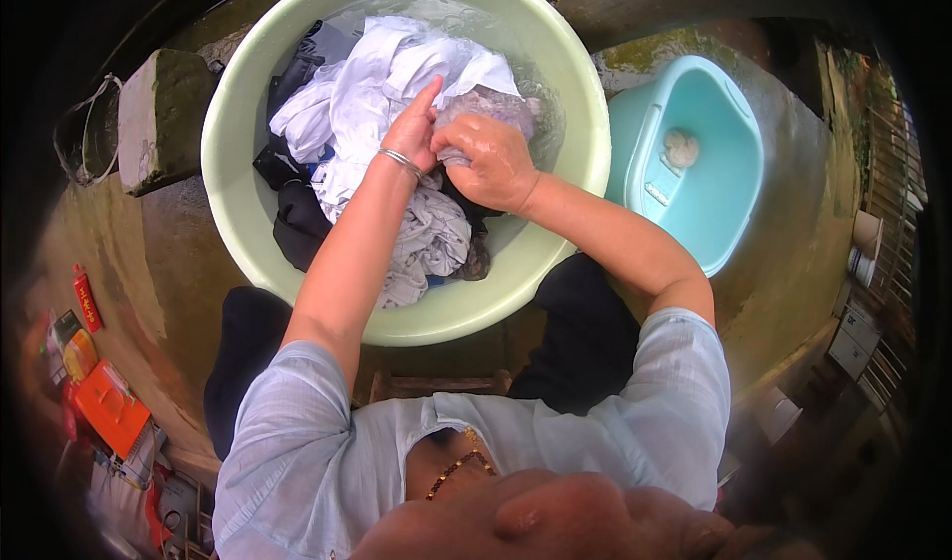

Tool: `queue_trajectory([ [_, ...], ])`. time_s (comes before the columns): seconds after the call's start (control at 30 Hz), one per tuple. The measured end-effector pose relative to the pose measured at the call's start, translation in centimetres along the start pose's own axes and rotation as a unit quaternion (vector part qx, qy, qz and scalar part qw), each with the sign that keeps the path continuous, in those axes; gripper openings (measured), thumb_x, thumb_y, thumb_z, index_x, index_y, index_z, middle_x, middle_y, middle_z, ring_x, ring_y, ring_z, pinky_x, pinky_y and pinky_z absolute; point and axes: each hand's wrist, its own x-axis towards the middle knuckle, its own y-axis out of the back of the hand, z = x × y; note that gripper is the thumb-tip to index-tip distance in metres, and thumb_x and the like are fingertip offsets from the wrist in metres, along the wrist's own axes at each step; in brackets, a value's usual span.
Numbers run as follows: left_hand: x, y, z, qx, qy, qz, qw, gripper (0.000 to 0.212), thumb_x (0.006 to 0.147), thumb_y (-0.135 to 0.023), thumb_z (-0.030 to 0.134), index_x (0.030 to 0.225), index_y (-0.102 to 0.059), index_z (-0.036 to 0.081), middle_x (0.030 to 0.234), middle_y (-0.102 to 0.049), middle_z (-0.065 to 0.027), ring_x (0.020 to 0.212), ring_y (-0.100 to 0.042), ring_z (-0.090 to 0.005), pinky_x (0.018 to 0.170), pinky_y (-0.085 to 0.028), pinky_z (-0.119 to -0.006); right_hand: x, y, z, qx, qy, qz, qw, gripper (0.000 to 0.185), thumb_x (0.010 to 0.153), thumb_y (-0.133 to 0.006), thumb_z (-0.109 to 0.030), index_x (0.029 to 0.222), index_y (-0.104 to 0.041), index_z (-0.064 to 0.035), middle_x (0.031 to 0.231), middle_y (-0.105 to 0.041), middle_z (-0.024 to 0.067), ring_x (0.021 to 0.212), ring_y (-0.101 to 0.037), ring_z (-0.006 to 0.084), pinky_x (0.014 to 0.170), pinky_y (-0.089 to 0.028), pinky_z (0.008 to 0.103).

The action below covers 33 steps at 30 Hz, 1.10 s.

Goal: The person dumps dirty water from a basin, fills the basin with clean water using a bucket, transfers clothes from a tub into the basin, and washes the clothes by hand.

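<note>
A large pale-green plastic basin stands before me, holding water and a heap of wet laundry. My right hand is closed around part of a thin greyish-lilac cloth, which bunches up beyond the knuckles. Close against it is my left hand, thumb raised and a metal bangle at the wrist. Its fingers are partly hidden, so whether it grips the cloth cannot be told. White cloth is heaped left of and beyond the hands. Nearer me lie a patterned pale garment and dark cloth.
Right of the basin sits a turquoise plastic tub with a small round pale object inside. A stone block and a dark bucket stand at left. My knees flank the basin. An orange bag is among items at lower left.
</note>
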Motion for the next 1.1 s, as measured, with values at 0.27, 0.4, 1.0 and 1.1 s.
queue_trajectory([
  [0.27, 0.4, 2.1, -3.2, -0.022, -0.023, -0.163, 0.986, 0.063, 0.082, -0.065, 0.037, 0.126, -0.038, -0.001, 0.092, -0.058, -0.0155, 0.071, -0.059, -0.0187, 0.055, -0.05, -0.032, 1.4, 0.4, -0.2, 0.009, 0.237, -0.054, 0.97, 0.029, 0.06, -0.063, -0.008, 0.088, -0.055, -0.0092, 0.08, -0.054, 0.0067, 0.075, -0.056, 0.0289, 0.064, -0.048, 0.0377],
  [0.4, 0.2, 0.6, -2.6, 0.149, -0.124, -0.048, 0.98, 0.056, 0.082, -0.066, 0.028, 0.121, -0.04, -0.001, 0.081, -0.057, -0.0096, 0.06, -0.055, -0.0134, 0.047, -0.046, -0.027, -0.3, 3.1, 7.7, -0.096, 0.017, -0.039, 0.995, 0.037, 0.065, -0.064, -0.011, 0.1, -0.054, -0.0082, 0.089, -0.057, 0.012, 0.085, -0.057, 0.0328, 0.073, -0.049, 0.0391],
  [1.0, 2.8, 3.7, -1.2, 0.258, -0.274, 0.088, 0.922, 0.069, 0.078, -0.071, 0.035, 0.129, -0.04, -0.001, 0.11, -0.055, -0.0124, 0.097, -0.053, -0.0186, 0.086, -0.043, -0.032, -0.8, -1.4, 13.3, 0.095, -0.457, -0.052, 0.883, 0.04, 0.07, -0.066, -0.034, 0.092, -0.065, 0.0001, 0.096, -0.066, 0.0178, 0.087, -0.063, 0.0303, 0.08, -0.048, 0.037],
  [1.1, 1.6, 2.2, -0.3, 0.17, -0.242, 0.044, 0.954, 0.056, 0.086, -0.06, 0.039, 0.126, -0.044, 0.003, 0.114, -0.056, -0.0127, 0.106, -0.052, -0.0205, 0.091, -0.042, -0.032, 1.3, 0.0, 6.4, 0.238, -0.298, 0.022, 0.924, 0.031, 0.069, -0.064, -0.027, 0.086, -0.064, -0.0011, 0.085, -0.065, 0.0123, 0.078, -0.062, 0.031, 0.074, -0.049, 0.0371],
])
